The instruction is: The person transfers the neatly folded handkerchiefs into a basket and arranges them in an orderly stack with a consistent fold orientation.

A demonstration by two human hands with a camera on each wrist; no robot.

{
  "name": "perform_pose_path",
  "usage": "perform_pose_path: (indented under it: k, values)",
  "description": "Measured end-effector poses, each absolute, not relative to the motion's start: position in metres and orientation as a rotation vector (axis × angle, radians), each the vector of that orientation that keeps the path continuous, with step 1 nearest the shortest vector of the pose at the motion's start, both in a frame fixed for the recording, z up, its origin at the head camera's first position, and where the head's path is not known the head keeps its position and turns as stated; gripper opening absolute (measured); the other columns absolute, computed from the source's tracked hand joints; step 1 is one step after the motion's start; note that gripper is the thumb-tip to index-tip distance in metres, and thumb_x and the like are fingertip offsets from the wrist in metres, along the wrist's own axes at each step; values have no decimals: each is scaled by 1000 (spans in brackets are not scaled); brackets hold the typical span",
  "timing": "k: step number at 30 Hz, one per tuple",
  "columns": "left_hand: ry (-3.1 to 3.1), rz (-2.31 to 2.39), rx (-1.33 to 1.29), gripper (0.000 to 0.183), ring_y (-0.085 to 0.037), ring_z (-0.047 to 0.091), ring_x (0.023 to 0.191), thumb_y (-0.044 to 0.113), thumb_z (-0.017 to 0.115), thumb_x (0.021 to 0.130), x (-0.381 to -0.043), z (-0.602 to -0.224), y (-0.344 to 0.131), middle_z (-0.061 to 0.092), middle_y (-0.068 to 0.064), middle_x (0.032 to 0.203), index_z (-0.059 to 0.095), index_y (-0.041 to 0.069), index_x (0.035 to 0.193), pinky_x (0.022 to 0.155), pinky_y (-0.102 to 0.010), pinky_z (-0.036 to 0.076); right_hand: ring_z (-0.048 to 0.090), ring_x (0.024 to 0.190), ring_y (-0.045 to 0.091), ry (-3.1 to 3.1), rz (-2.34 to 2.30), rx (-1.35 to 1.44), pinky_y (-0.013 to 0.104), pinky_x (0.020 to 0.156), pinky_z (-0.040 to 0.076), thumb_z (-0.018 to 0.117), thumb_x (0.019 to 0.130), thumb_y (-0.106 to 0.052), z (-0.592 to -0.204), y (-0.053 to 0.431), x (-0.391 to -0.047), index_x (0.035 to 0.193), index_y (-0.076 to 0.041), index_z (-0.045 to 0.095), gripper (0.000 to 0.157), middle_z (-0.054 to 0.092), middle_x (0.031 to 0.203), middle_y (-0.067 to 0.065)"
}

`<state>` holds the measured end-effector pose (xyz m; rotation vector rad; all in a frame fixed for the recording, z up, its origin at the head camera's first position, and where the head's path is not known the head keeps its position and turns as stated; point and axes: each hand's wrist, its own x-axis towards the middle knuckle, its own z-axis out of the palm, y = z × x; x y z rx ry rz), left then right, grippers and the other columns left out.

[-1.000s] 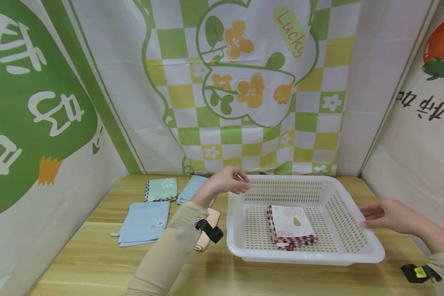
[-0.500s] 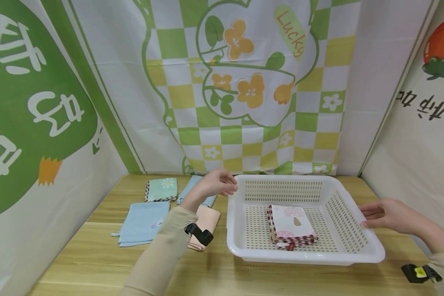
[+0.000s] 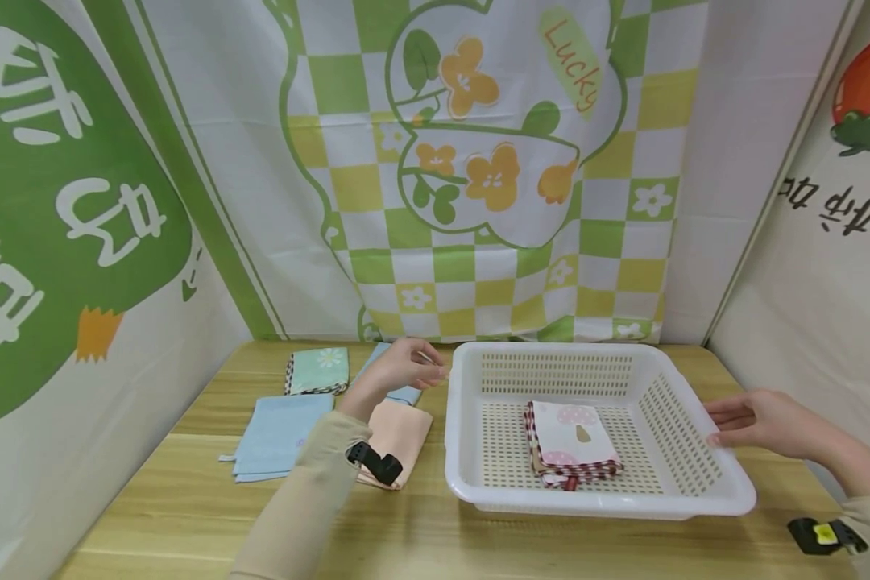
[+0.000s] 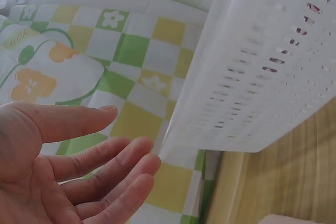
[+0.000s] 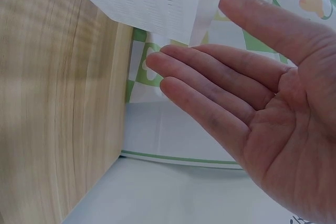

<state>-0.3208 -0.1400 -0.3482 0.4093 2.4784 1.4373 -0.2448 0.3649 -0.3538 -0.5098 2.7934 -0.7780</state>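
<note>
A white plastic basket (image 3: 594, 505) with slotted sides stands on the table, a folded white cloth (image 3: 571, 431) with a pink print and checked edging lying in it. My left hand (image 3: 400, 372) hovers just off the basket's left rim, holding nothing; in the left wrist view its fingers (image 4: 113, 174) are loosely extended. Beneath and beside it lie a folded peach cloth (image 3: 400, 435) and a folded blue cloth (image 3: 403, 395), both partly covered by the hand and arm. At the basket's right side, my right hand (image 3: 757, 420) has its fingertips right at the rim, fingers straight in the right wrist view.
Farther left on the wooden table (image 3: 188, 499) are a larger folded blue cloth (image 3: 279, 431) and a mint-green cloth (image 3: 321, 370) with a daisy. A patterned curtain (image 3: 493, 266) hangs behind the table, with printed fabric walls on both sides.
My left hand has moved left, from over the basket's left rim to just outside it, above the cloths. The right hand and the basket have stayed put.
</note>
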Motion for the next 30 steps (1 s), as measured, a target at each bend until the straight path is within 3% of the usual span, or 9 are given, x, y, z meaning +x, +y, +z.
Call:
perform_pose_path:
  k: [7,15,24,30]
  values:
    - [2479,1452,370,28,-18,66,86,20,66,89,-319,-353,-151,69,-11,101,61,3,111,78,-36,56,68,84,5,2801,-764,-495,23,70,55,72,83,-31,-355,366,-246,121,16,54,63,67,109,24]
    - [2479,1472,379,29,-27,66,90,17,64,90,-318,-359,-164,67,-21,107,59,-1,112,79,-38,56,69,84,7,2812,-750,-477,23,70,56,72,82,-32,-354,365,-245,120,16,55,63,67,109,24]
    - [2492,1469,341,31,-26,66,89,18,66,89,-315,-366,-175,68,-16,102,59,-2,112,82,-43,55,69,84,10,2821,-728,-496,23,70,56,71,84,-27,-352,365,-244,120,17,54,59,67,108,25]
    - [2501,1454,303,34,-34,65,97,19,65,90,-312,-370,-186,66,-19,107,57,-3,115,84,-44,54,68,83,5,2813,-746,-505,22,69,55,72,84,-29,-353,364,-243,120,16,54,60,67,108,24]
